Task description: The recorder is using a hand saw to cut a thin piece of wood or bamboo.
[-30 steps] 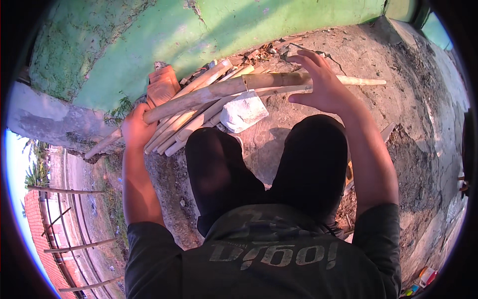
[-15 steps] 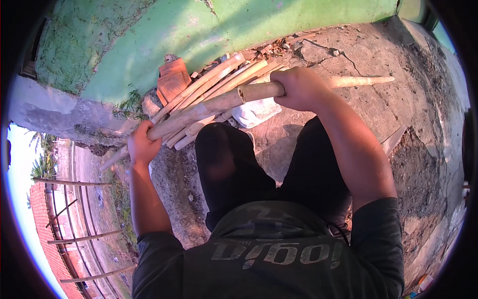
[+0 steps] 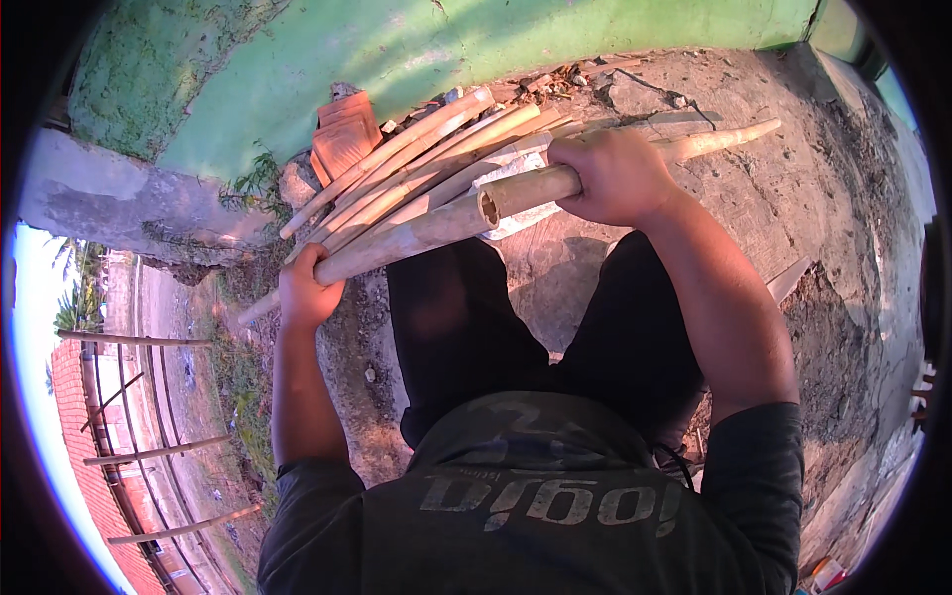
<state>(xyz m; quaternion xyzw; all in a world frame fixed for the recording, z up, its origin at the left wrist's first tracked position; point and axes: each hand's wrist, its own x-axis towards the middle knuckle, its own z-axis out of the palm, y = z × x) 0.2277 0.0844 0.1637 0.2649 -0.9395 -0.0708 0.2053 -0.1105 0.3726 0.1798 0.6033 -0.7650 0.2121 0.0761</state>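
Currently both hands are clamping one bundle of bamboo poles (image 3: 436, 193) held across the body at twelve o'clock — the left hand (image 3: 309, 290) is gripping the ten o'clock end, the right hand (image 3: 617, 177) the one o'clock end, spreading the load. Behind it, orange tiles (image 3: 342, 139) are leaning against the green wall (image 3: 416, 55).

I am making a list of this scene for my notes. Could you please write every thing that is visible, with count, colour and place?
bamboo poles: a bundle, exact count unclear, tan, held across the front of the person
red bricks: a few, reddish, by the foot of the wall
green wall: one, green, top
white sheet: one, white, under the poles
concrete ground: one, grey, right
wooden fence rails: several, pale, lower left
left hand: one, grip closed on the poles' left end
right hand: one, grip closed on a thick pole
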